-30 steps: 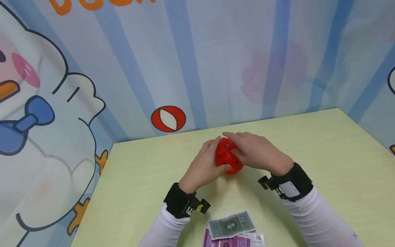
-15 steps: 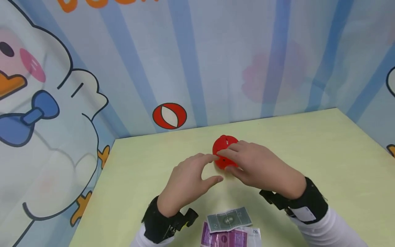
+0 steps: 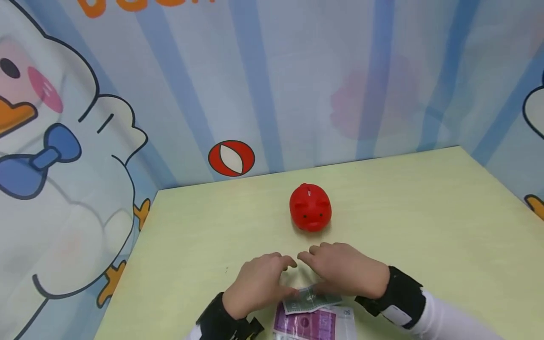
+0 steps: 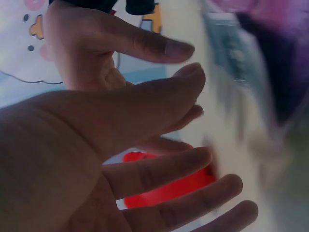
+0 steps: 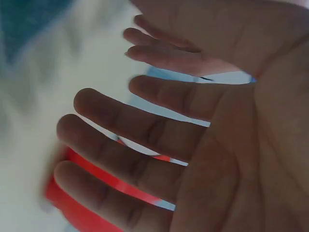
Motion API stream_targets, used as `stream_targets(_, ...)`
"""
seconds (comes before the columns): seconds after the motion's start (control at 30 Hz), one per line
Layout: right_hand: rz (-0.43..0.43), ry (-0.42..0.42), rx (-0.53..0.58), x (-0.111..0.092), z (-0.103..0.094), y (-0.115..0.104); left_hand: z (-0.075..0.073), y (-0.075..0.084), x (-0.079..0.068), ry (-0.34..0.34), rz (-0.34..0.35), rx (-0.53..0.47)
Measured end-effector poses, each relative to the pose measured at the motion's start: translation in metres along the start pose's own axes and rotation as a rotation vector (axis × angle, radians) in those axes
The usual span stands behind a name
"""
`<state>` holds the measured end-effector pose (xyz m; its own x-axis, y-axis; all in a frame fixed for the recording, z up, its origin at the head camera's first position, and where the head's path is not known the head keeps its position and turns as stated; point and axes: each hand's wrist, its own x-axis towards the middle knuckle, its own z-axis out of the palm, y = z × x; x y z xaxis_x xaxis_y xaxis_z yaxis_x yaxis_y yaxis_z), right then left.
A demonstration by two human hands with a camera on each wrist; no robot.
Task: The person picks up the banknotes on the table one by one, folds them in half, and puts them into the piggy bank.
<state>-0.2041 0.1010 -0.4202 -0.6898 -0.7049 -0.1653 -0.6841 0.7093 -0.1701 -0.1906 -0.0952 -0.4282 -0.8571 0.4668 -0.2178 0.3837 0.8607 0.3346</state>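
Fingers of your left hand (image 3: 259, 285) were spread wide, thumb well off them, palm holding nothing. Your right hand (image 3: 346, 273) matched: wide, fingers apart, empty. Thumbs hung at the far edge of the green note (image 3: 309, 303); contact, can't tell, the left wrist view was blurred there.

Key relation, my read: the note lay on your near side of the fingertips, between the thumbs, so down and toward you. Its long axis ran roughly left-right, right end slightly farther from you, so the two thumbs sat along its length. Neither hand was clearly nearer; both were right over it.

Next out: the green note overlapped the purple note (image 3: 303, 326), with a pale note (image 3: 346, 327) showing at its right. All on the table (image 3: 204, 231).

Farther out: the red piggy bank (image 3: 310, 208) stood upright past your fingertips, apart from both hands, snout toward you, slot on top. Your right hand was slightly nearer to it.
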Motion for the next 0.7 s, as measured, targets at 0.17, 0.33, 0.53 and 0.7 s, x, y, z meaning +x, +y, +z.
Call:
stream_targets(0.17, 0.009, -0.050, -0.015, 0.003, 0.016, 0.003, 0.019, -0.005, 0.006, -0.041, 0.000, 0.039)
stream_targets(0.33, 0.030, -0.098, -0.023, 0.004, 0.023, 0.004, 0.029, -0.003, 0.011, -0.060, 0.033, 0.036)
stream_targets(0.53, 0.022, -0.117, 0.043, 0.005, 0.024, 0.005, 0.032, -0.001, 0.012, -0.087, 0.033, -0.018)
stream_targets(0.7, -0.032, -0.124, 0.074, 0.004, 0.023, 0.007, 0.032, -0.002, 0.013, -0.091, 0.038, -0.111)
